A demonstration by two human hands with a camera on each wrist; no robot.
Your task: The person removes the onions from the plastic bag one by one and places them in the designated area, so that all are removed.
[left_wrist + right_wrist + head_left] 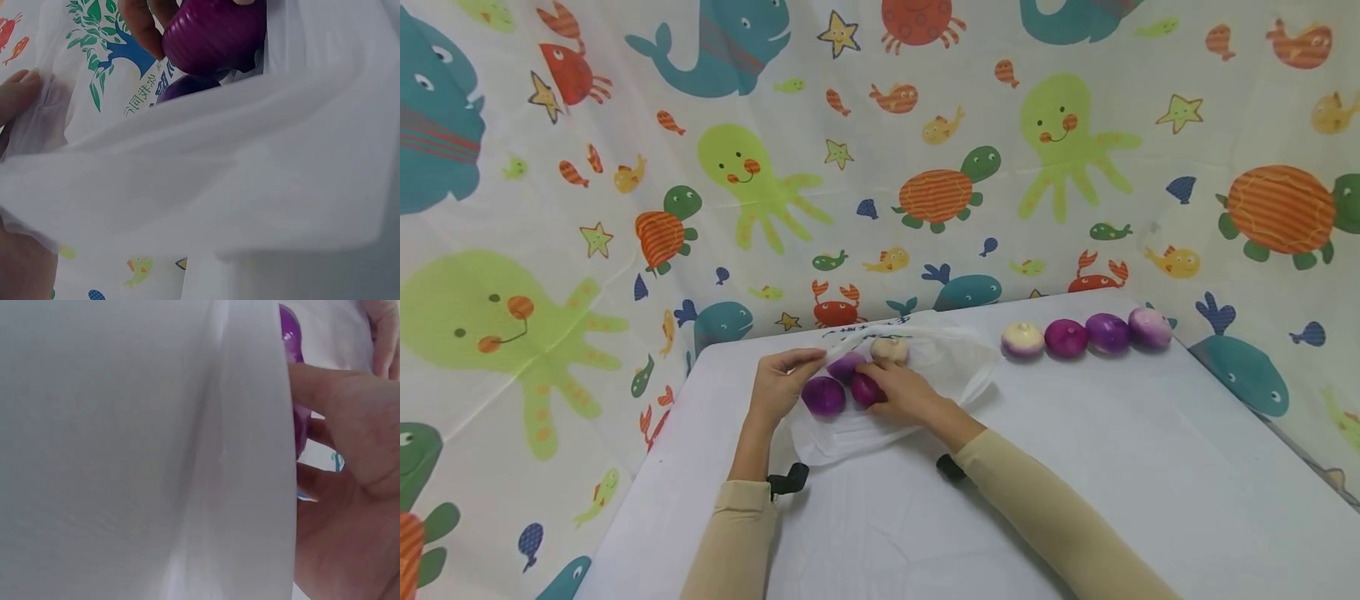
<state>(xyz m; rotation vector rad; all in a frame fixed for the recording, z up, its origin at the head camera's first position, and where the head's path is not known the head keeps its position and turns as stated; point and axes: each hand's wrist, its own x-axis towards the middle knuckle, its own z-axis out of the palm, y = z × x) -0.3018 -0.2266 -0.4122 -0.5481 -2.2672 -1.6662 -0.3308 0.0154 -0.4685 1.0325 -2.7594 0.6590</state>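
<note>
A thin white plastic bag (958, 358) lies spread on the table, with printing on its far side. My left hand (781, 383) pinches its left edge between thumb and fingers. Over the bag, my right hand (912, 393) grips a dark purple onion (867, 390); the left wrist view shows fingers around this onion (215, 34). A second purple onion (823, 397) is close beside it on the left, a lighter purple one (846, 367) just behind. Farther back sits a whitish onion (890, 350). In the right wrist view, bag plastic (150, 450) covers much of the held onion.
Several more onions stand in a row at the back right: a white-and-purple onion (1022, 341), a magenta one (1066, 339), then others. A white cloth covers the table (1075, 433). Behind hangs a curtain (865, 175) with sea animals. Each wrist carries a small black camera (790, 479).
</note>
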